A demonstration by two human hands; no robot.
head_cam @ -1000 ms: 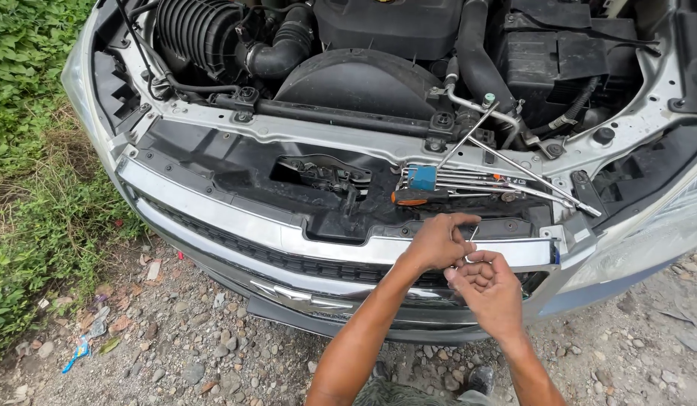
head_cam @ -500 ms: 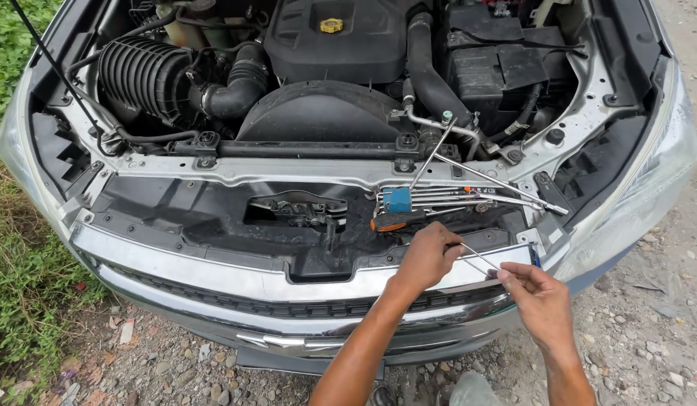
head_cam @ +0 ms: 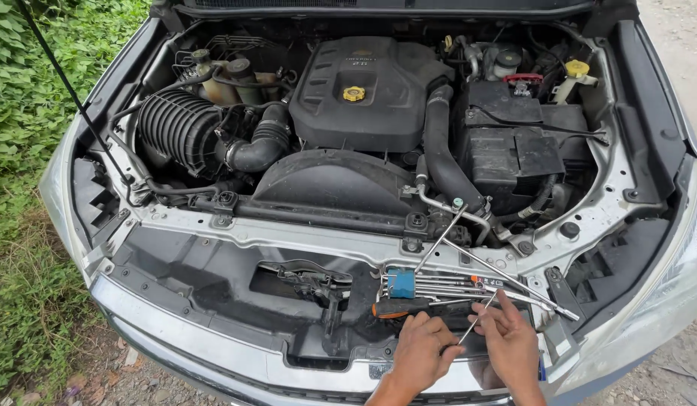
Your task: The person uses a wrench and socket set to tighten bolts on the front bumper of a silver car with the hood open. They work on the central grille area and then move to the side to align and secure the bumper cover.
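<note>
Both hands work at the front edge of the engine bay, over the radiator support panel (head_cam: 236, 233). The left hand (head_cam: 420, 353) and the right hand (head_cam: 510, 346) each pinch an end of a thin metal rod (head_cam: 475, 325), fingers narrow around it. Just behind lies a set of wrenches (head_cam: 454, 286) in a blue holder (head_cam: 401, 283), with an orange-handled screwdriver (head_cam: 401, 307). The step appears to be tool selection; handling it needs a steady two-handed grip.

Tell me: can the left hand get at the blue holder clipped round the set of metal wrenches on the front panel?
Probably yes. The blue holder lies just beyond the left hand, with nothing over it. But that hand and the right hand both pinch a thin metal rod, so it would likely have to let go first.
</note>
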